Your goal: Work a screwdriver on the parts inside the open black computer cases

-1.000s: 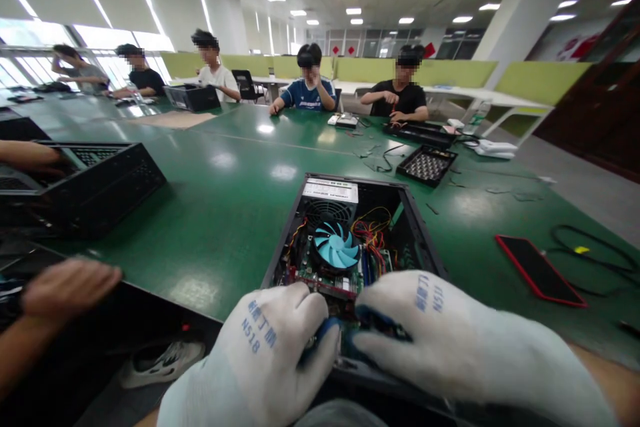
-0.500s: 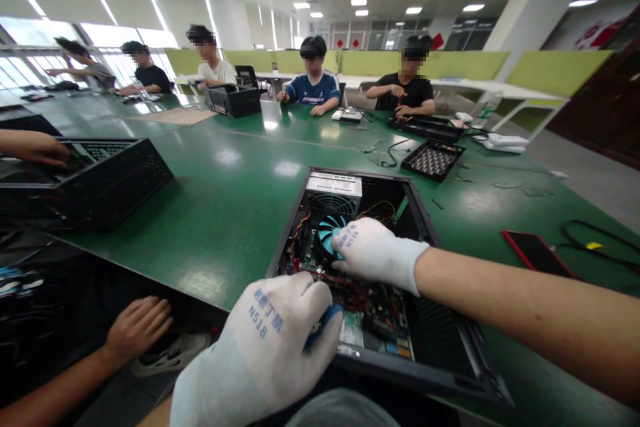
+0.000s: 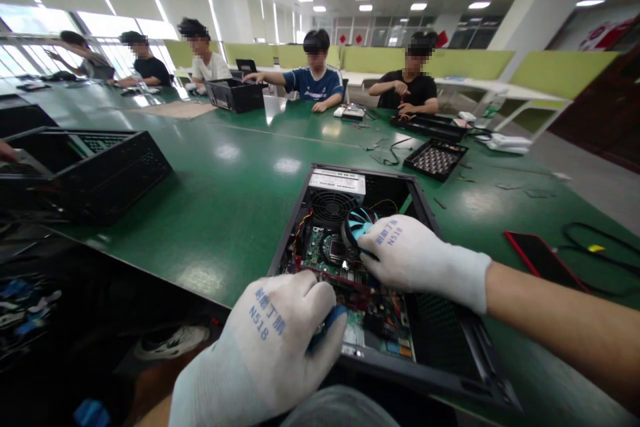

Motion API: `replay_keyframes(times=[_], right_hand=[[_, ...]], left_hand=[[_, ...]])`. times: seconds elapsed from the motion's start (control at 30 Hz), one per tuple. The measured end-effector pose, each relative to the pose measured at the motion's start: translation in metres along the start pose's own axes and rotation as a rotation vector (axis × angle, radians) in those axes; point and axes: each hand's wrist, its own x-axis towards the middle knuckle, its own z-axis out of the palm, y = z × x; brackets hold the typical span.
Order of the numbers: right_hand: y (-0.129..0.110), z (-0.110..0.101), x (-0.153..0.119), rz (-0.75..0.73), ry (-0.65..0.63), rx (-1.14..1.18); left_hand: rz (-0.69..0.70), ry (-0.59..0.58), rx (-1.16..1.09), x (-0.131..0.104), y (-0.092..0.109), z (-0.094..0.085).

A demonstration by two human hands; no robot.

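An opened black computer case (image 3: 425,197) lies in front of me with its inside facing up. My right hand (image 3: 407,250), in a white glove, grips a round CPU cooler with a blue fan (image 3: 360,221), tilted and raised off the green motherboard (image 3: 314,248). Left of it the bare processor socket area (image 3: 336,250) shows. My left hand (image 3: 285,330), gloved too, is curled at the case's near left side. A small shiny bit shows between its thumb and fingers, but what they hold is hidden. A power supply (image 3: 337,181) sits at the case's far end.
Another open black case (image 3: 110,177) stands on the green table (image 3: 225,200) at left, a co-worker's fingers at its edge. A red-edged phone (image 3: 545,260) and a black cable (image 3: 600,230) lie at right. Beyond is a black tray (image 3: 435,160). Several people sit across the table.
My right hand has lifted the CPU cooler and moved it right, uncovering the processor area. My left hand stays put. The co-worker's hands at left have drawn back.
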Motion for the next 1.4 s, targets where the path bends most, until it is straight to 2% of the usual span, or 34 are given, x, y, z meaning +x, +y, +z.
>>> replay_keyframes(times=[0.2,0.5,0.63,0.83,1.07,1.23,1.4], right_hand=[[0.026,0.003,-0.007,0.143,-0.031,-0.08],[0.052,0.007,0.027,0.233,-0.017,-0.112],[0.059,0.009,0.029,0.216,-0.027,-0.104],[0.063,0.015,0.016,0.181,0.014,-0.107],[0.061,0.011,0.012,0.198,0.023,-0.102],[0.058,0.014,0.0,0.191,0.106,-0.066],[0.054,0.022,-0.018,0.189,0.282,0.076]], left_hand=[[-0.016,0.007,0.026,0.002,0.001,0.0],[-0.033,0.001,0.024,0.0,0.0,0.001],[-0.035,-0.005,0.041,-0.001,0.0,0.001],[-0.037,-0.004,0.035,0.0,0.002,0.001],[-0.016,0.008,0.026,0.003,0.002,-0.001],[-0.046,-0.008,0.015,0.002,0.003,-0.002],[-0.061,-0.042,0.001,0.006,0.004,-0.005]])
